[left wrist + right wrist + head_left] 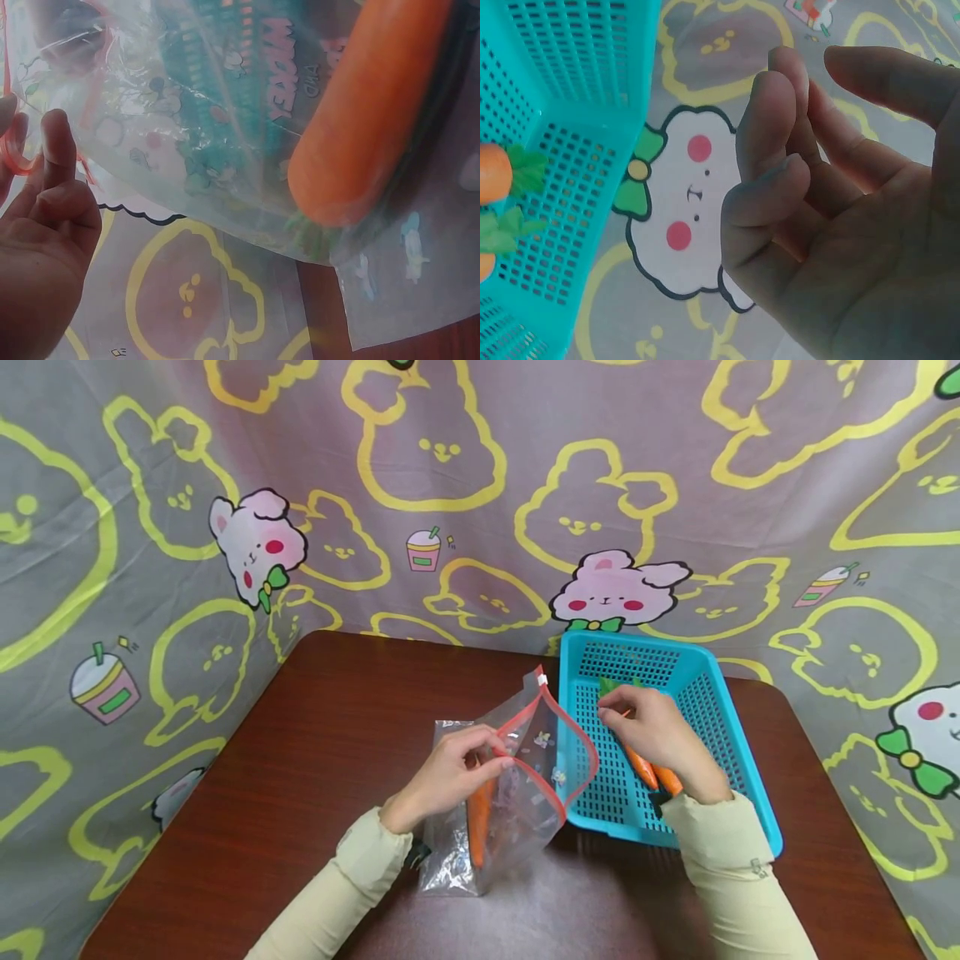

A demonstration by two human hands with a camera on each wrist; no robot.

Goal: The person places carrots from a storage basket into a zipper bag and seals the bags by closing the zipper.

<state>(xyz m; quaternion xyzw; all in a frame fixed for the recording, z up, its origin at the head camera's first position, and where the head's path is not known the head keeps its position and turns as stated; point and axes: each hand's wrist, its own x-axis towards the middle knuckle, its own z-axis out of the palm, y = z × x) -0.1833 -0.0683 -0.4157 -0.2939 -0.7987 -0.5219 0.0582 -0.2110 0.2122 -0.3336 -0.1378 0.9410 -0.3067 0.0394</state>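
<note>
My left hand pinches the red-edged mouth of a clear zip bag between thumb and fingers. The bag's mouth gapes toward the right, its slider at the top corner. Inside it lies an orange carrot, its rounded end large in the left wrist view. Over a blue plastic basket hovers my right hand, fingers loosely bent and holding nothing, as the right wrist view shows. Below that hand, carrots with green tops lie in the basket, partly hidden by the hand and wrist.
Beneath the zip bag, another clear plastic bag lies flat on the dark brown table. A patterned cloth with bear and rabbit drawings hangs behind the table and along both sides.
</note>
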